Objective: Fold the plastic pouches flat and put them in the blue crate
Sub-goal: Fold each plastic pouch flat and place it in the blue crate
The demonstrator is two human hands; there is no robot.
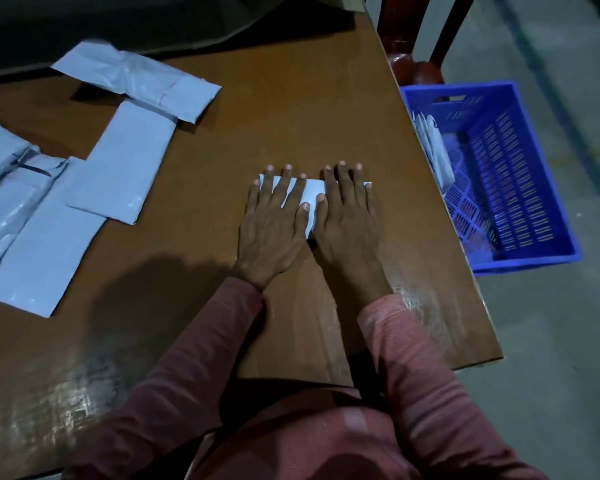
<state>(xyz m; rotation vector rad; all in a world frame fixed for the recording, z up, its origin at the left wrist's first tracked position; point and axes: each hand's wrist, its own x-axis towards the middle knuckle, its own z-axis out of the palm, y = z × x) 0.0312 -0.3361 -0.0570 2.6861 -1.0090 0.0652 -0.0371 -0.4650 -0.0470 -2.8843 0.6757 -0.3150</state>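
Observation:
A small folded pale blue plastic pouch (311,199) lies on the brown table (291,98), mostly covered by my hands. My left hand (274,226) presses flat on its left part with straight spread fingers. My right hand (349,220) presses flat on its right part, side by side with the left. Several unfolded pale blue pouches (118,161) lie spread on the table's left side. The blue crate (520,181) stands on the floor to the right of the table, with a few folded pouches (435,147) leaning against its near left wall.
A dark red chair (413,60) stands behind the crate at the table's far right corner. A dark sheet (118,22) covers the far end of the table. Grey floor lies to the right.

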